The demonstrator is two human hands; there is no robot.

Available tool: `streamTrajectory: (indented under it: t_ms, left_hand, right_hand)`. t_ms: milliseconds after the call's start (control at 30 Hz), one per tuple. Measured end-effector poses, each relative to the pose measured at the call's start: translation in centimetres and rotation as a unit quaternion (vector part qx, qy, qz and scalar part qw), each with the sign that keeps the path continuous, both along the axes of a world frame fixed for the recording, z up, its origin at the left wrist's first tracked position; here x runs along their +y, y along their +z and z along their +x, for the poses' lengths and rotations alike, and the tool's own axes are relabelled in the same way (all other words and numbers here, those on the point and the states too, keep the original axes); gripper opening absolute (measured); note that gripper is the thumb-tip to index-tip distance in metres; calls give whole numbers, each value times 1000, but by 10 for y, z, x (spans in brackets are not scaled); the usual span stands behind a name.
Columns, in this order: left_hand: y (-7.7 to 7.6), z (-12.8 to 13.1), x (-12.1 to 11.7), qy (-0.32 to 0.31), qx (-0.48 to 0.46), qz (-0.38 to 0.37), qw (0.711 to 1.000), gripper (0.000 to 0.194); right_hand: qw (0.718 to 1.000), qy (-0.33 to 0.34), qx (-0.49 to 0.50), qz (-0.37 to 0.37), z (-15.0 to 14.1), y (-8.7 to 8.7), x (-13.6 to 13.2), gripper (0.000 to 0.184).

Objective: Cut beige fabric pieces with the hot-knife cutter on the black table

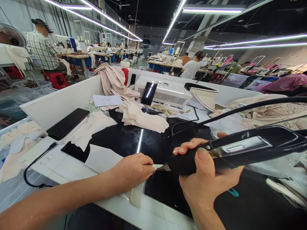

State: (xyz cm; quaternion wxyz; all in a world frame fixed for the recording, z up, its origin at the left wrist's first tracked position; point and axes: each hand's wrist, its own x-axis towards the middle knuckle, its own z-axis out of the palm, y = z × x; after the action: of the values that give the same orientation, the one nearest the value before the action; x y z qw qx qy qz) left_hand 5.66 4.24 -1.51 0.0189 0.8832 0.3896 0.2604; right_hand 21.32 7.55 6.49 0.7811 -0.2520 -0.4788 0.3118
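Note:
My right hand (206, 175) is wrapped round a black corded handheld tool (242, 148) with a metal plate on its side. The tool's narrow metal tip (164, 167) points left and meets the fingertips of my left hand (134, 169). Those fingers are pinched together at the tip; a small pale edge shows there, but I cannot make out what they hold. Both hands are above the front of the black work surface (103, 139). Just beyond my left hand lies a flat white piece (102, 156), and farther back a stack of cream fabric pieces (141, 116).
A black phone (68, 124) lies at the left beside a cable (30, 169). Another phone (149, 92) leans on a vented white box (165, 91). Beige fabric (115, 80) hangs over the back panel. The tool's thick cable (251, 107) runs right. Co-workers sit at sewing tables behind.

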Motion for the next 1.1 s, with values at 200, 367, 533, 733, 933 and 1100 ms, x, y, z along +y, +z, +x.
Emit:
streamTrajectory:
  t_ms: [200,367,533,733,933,1100]
  left_hand:
    - [-1,0,-1,7,-7,9,1000,7]
    - [-7,0,-1,5,-4,30,1000,7]
    - [-8,-1,-1,2,28,61,998,12]
    - [0,-4,-1,-20,106,79,991,11]
    - [4,-4,0,-40,162,89,982,14]
    - [4,-4,0,-48,180,89,978,14]
  right_hand:
    - [1000,-12,2,-7,-1,-1,1,50]
    - [1000,-20,2,-5,-1,-1,2,49]
    - [1000,-28,-6,1,-2,0,2,49]
    - [1000,-21,-4,3,-2,1,1,48]
    - [1000,-28,-7,-3,-1,0,1,48]
    - [1000,-24,8,-11,-1,2,0,49]
